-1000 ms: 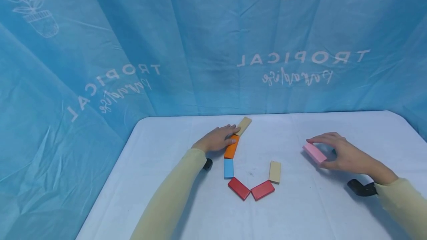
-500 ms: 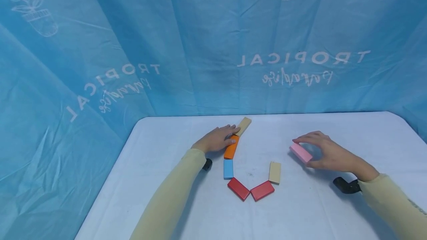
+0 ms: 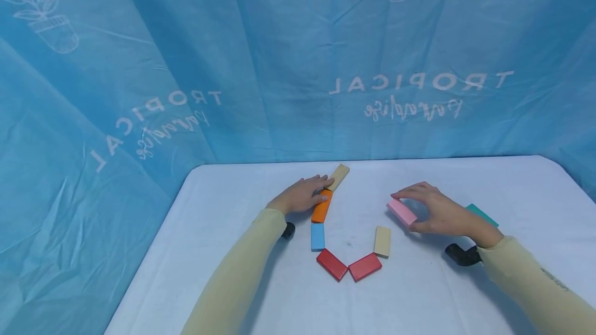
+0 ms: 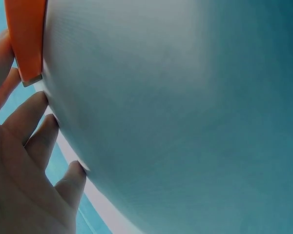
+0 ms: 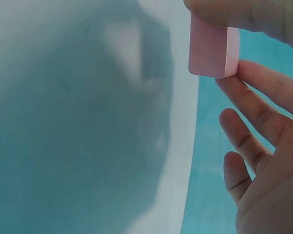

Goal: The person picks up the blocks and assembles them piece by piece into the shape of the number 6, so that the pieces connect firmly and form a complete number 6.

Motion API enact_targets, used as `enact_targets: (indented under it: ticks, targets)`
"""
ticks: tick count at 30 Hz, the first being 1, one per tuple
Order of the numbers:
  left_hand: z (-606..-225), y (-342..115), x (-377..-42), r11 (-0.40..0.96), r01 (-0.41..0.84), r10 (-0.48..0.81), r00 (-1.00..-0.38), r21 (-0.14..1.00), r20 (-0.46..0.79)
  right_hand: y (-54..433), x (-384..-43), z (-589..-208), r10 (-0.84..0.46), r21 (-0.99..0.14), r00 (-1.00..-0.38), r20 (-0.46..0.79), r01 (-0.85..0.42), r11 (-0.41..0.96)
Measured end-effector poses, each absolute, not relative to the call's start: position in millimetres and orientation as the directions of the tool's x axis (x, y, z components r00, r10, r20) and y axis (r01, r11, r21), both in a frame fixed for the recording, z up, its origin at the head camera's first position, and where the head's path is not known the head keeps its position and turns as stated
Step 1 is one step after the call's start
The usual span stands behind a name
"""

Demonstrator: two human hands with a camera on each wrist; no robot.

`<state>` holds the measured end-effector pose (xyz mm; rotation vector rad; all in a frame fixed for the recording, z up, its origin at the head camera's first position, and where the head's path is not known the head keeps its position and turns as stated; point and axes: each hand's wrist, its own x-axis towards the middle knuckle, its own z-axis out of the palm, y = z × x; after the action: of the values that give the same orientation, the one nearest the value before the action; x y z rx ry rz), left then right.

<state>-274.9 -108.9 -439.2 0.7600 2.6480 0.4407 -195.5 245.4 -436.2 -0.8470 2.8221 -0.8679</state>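
Observation:
My right hand (image 3: 440, 213) pinches a pink block (image 3: 402, 212) between thumb and fingers, over the right half of the table. The right wrist view shows the pink block (image 5: 212, 48) under the thumb, with the lower fingers free of it. My left hand (image 3: 300, 194) rests at the orange block (image 3: 322, 207), its thumb on that block and its fingertips at the near end of a tan block (image 3: 339, 176). In the left wrist view, fingers (image 4: 27, 117) spread beside the orange block (image 4: 27, 39). A blue block (image 3: 317, 237) lies just nearer than the orange one.
Two red blocks (image 3: 332, 264) form a V nearer the front, and another tan block (image 3: 382, 242) continues the curve on the right. A green block (image 3: 482, 215) lies behind the right wrist. White cloth covers the table (image 3: 396, 304); a blue curtain (image 3: 298, 66) hangs behind.
My right hand has moved left with the pink block, toward the curve of blocks. The green block has come into view behind it. My left hand stays in place.

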Motion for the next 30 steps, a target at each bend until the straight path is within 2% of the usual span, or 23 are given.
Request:
enact_targets:
  ticks: [30]
  targets:
    - [-441,-107,-275,0.824,0.428,0.534,-0.805,0.37,-0.258,210,-207,-436,-0.53,-0.486,-0.848,0.016,-0.47,0.737]
